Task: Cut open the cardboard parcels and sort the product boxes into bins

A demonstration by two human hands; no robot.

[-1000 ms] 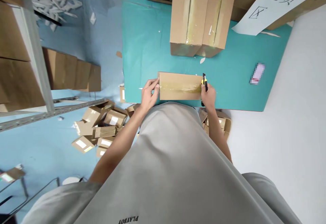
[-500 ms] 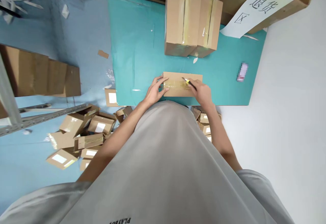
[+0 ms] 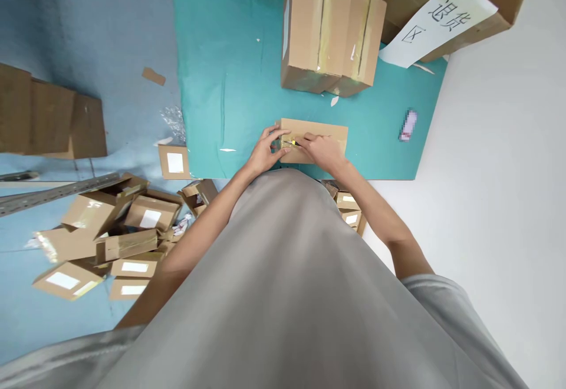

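Observation:
A small taped cardboard box (image 3: pixel 335 132) lies flat near the front edge of the teal-covered table (image 3: pixel 221 100). My left hand (image 3: pixel 264 153) grips its left end, with the thumb and fingers over the top. In my right hand (image 3: pixel 325 152) is a yellow and black utility knife (image 3: pixel 294 142). Its blade end points left and lies at the taped top of the box, close to my left fingers. Most of the knife's handle is hidden in my right hand.
Two larger taped boxes (image 3: pixel 313 29) stand at the back of the table, beside a big carton with a paper sign (image 3: pixel 437 20). A small blurred pinkish item (image 3: pixel 408 125) lies at the right. Discarded boxes (image 3: pixel 132 241) cover the floor at left.
My right hand has brought the utility knife from the box's right end leftward over its taped top. My left hand stays at the left end. The view has shifted right.

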